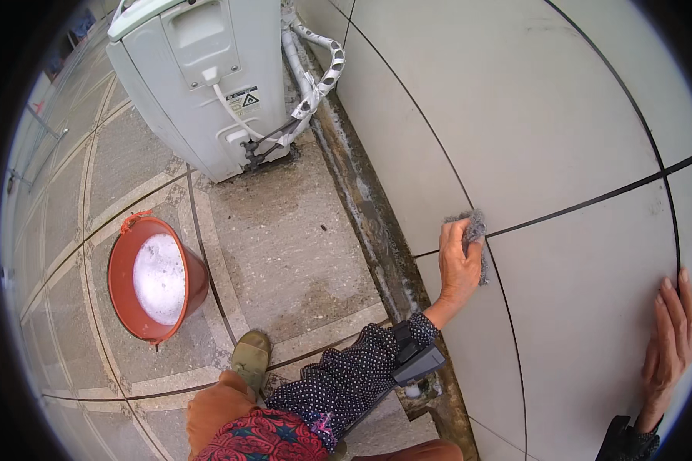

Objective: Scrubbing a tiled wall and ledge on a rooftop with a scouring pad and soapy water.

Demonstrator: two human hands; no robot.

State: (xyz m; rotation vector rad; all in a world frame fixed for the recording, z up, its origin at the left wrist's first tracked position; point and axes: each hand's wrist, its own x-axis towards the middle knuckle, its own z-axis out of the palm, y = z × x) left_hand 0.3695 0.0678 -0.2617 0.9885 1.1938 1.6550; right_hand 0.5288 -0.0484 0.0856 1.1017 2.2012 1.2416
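My left hand (459, 259) grips a grey, fuzzy scrubbing pad or cloth (476, 226). It is pressed against the pale tiled wall (559, 115), near a crossing of dark joints. The fingers partly cover the pad. On the left arm is a dark polka-dot sleeve (346, 374) with a black strapped device (418, 363) at the wrist. Farther right, my right hand (672, 337) lies against the wall with nothing in it, fingers extended beside a dark joint. Its wrist also carries a dark strap.
An orange-red bucket (199, 282) of foamy water stands on the patterned floor tiles (288, 242). A white outdoor air-conditioner unit (144, 98) has wrapped pipes (328, 75) beside the wall. Along the wall's foot runs a wet, dirty channel (375, 225). A green boot (252, 354) is below.
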